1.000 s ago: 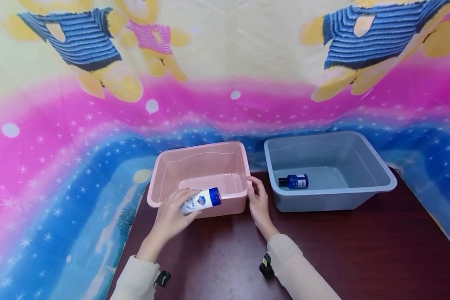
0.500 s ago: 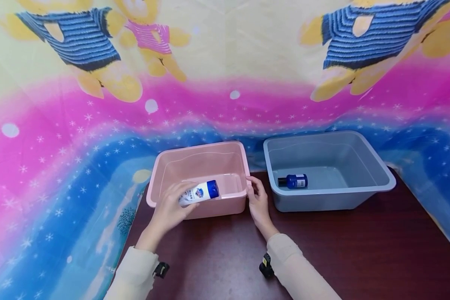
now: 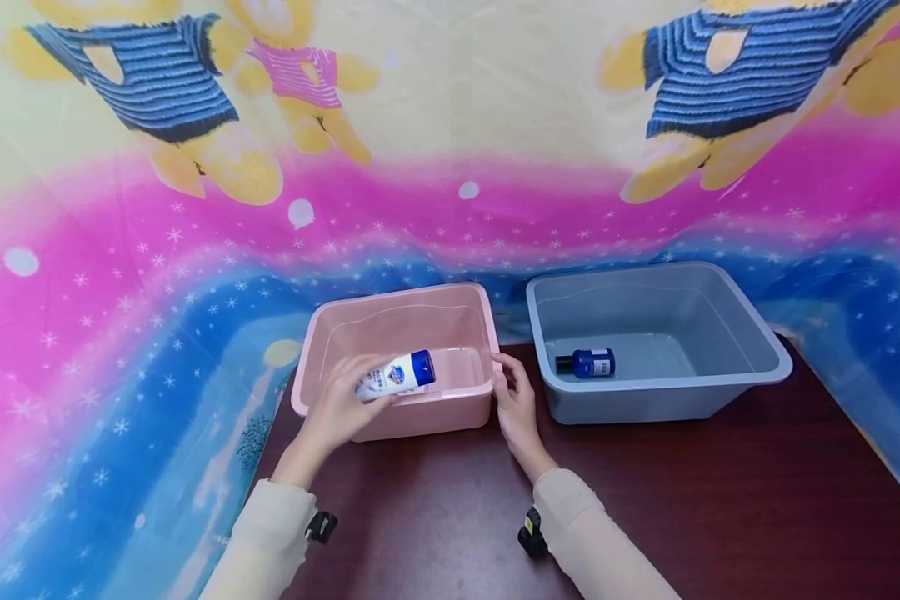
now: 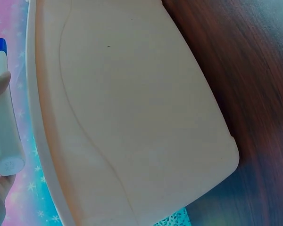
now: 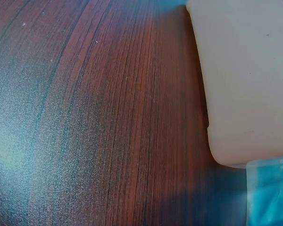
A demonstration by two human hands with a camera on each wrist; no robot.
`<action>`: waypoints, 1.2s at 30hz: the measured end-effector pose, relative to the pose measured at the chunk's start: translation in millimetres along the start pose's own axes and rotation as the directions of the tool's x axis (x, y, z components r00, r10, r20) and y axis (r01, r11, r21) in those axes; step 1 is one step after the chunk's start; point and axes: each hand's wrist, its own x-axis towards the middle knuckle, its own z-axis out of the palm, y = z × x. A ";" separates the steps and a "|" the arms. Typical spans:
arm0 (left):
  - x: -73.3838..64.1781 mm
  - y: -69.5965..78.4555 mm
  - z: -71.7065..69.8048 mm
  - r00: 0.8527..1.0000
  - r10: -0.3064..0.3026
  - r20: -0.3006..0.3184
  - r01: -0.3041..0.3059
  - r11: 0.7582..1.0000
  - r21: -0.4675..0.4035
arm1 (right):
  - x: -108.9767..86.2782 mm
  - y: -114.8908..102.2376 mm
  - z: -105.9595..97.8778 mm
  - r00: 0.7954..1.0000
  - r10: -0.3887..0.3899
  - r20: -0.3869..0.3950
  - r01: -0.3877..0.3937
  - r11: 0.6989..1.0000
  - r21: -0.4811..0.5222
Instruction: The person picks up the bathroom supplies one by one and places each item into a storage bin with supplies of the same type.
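In the head view my left hand [image 3: 342, 398] grips a white bottle with a blue cap [image 3: 396, 375] by its lower part, the cap pointing right. The bottle is tilted and overlaps the inside of the pink plastic basin [image 3: 397, 293], over its front rim. At the left wrist view's edge, the same bottle [image 4: 4, 127] shows its base, with a thumb and part of the palm around it. My right hand [image 3: 517, 407] holds the pink basin at its front right corner, fingers on the side rim and thumb near the front. The right wrist view shows only the basin's outer wall [image 5: 254, 94], no hand.
A grey-blue basin [image 3: 645, 404] stands to the right of the pink one, a dark blue bottle with a black cap [image 3: 592, 362] lying inside. Both are on a dark wood table [image 3: 720, 508]. A printed cloth [image 3: 450, 225] hangs close behind them.
My left hand has moved up and slightly left with the white bottle, from the pink basin's front rim to further over its inside. My right hand keeps its place on the basin's corner.
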 end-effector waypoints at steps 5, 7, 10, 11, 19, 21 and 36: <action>5.9 -3.9 2.4 1.000 -0.015 0.003 0.015 1.000 -0.026 | -0.1 0.5 -0.1 1.000 0.006 0.001 -0.006 1.000 0.000; 8.2 -5.3 3.0 1.000 -0.024 0.006 0.024 0.999 -0.037 | -0.1 0.3 -0.1 1.000 0.007 0.002 -0.007 1.000 -0.002; 11.5 -7.7 3.7 0.999 -0.040 0.011 0.041 0.999 -0.035 | -0.2 -0.2 0.0 1.000 0.006 0.002 -0.006 1.000 0.001; 12.4 -8.3 3.8 0.999 -0.047 0.014 0.047 0.998 -0.034 | -0.2 -0.2 0.1 1.000 0.006 0.001 -0.006 1.000 0.004; 21.3 -13.3 6.6 0.996 -0.088 0.031 0.089 0.996 -0.025 | -0.3 1.3 0.1 1.000 0.013 0.002 -0.013 1.000 0.006; 23.4 -16.1 8.0 0.996 -0.085 0.028 0.086 0.996 -0.020 | -0.2 1.3 0.2 1.000 0.018 0.005 -0.018 1.000 0.011; 29.7 -29.4 11.2 0.985 -0.164 0.055 0.166 0.985 -0.042 | -0.3 0.3 -0.5 1.000 0.029 0.006 -0.029 1.000 0.008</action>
